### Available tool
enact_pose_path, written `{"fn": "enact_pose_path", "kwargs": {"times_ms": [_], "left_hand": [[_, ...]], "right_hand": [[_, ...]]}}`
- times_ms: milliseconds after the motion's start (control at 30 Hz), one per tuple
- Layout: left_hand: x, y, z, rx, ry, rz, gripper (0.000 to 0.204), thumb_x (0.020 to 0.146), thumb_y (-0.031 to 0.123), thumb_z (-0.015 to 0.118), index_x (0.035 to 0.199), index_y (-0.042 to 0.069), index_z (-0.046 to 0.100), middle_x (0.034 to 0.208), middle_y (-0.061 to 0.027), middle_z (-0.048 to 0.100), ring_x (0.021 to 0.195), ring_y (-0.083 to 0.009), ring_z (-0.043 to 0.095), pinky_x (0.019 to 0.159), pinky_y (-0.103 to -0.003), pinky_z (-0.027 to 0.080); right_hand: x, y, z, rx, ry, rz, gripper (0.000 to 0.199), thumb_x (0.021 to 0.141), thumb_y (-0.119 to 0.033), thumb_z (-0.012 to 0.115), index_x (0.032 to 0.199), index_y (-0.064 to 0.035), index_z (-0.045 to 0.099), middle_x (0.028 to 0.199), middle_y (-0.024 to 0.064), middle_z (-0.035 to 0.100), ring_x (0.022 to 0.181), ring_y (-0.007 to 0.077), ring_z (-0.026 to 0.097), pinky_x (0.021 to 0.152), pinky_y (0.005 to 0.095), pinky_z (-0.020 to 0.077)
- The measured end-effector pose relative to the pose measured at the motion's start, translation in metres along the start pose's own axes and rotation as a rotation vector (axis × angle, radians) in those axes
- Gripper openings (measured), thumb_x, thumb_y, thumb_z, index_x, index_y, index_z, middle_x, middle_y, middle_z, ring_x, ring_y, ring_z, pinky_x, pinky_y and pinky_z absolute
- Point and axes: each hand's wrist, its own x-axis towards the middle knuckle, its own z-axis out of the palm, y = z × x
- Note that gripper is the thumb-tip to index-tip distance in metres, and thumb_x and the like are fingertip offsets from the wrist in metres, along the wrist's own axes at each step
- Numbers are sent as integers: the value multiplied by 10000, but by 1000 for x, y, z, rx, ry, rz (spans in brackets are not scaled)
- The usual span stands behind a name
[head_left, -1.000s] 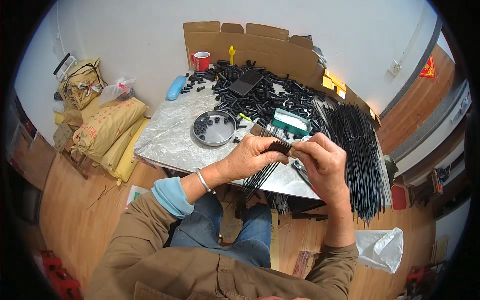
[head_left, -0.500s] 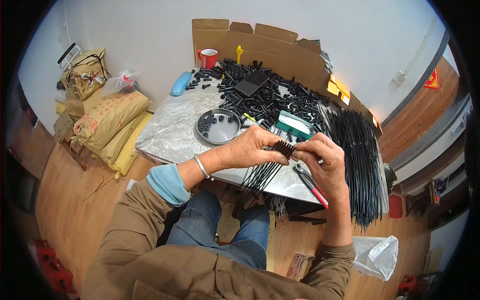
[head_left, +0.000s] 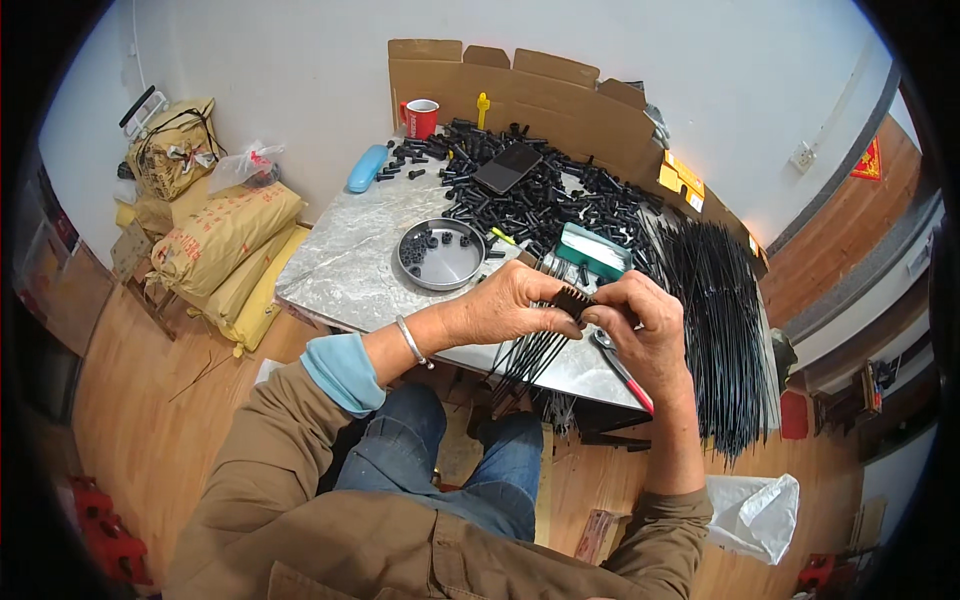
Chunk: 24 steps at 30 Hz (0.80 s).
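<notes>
My left hand (head_left: 510,303) is closed around a bundle of thin black rods (head_left: 532,358), which slant down toward my lap. Their upper ends form a toothed black row (head_left: 572,301) between my two hands. Thumb and fingers of my right hand (head_left: 648,322) pinch at the right end of that row; whatever small piece lies in the pinch is hidden. Under my right hand, pliers (head_left: 625,372) with red handles rest on the table. A round metal tray (head_left: 440,281) with small black ring-like parts stands left of my hands. Behind them is a green box (head_left: 592,252).
A heap of black tubular fittings (head_left: 530,210) covers the back of the grey table (head_left: 335,265), with a dark phone (head_left: 508,168) on top. Long black rods (head_left: 712,340) overhang the right edge. A red mug (head_left: 421,120) and blue case (head_left: 367,168) stand at the back left.
My right fingers have closed in against the toothed row, and the row has turned slightly. The view has shifted a little; the bundle stays in my left hand.
</notes>
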Motion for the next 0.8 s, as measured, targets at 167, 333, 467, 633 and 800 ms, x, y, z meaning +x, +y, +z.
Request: {"fn": "enact_pose_path", "kwargs": {"times_ms": [167,333,467,633,800], "left_hand": [[3,3,-1,109,11,47,225,784,160,727,974,41,703,813,-83,710,737,-141,674,686,-273,509],[5,3,0,124,-16,44,219,791,150,714,976,35,699,803,-85,709,738,-140,677,669,-276,505],[5,7,0,108,-60,31,235,791,145,710,996,32,690,779,-93,701,727,-152,677,662,-279,503],[7,1,-3,135,-74,80,254,787,168,716,1001,37,677,781,-91,690,708,-183,668,646,-296,495],[11,-2,-8,238,-148,90,247,786,212,721,960,43,677,808,-85,688,730,-192,667,654,-302,496]], "right_hand": [[4,-2,-6,-137,-34,-28,155,688,-96,766,755,-46,635,662,48,577,537,191,564,496,295,444],[4,-2,-7,-82,-33,-9,170,685,-102,775,741,-38,628,644,49,563,525,163,563,485,279,449],[4,5,3,-8,-11,-14,200,672,-108,790,731,-35,614,633,42,550,515,142,553,472,267,443],[4,7,3,-56,4,-49,235,658,-121,807,705,-39,592,626,35,543,503,123,543,459,260,439],[7,7,5,-63,17,-58,237,659,-124,808,696,-45,587,620,30,540,496,118,538,452,256,433]]}}
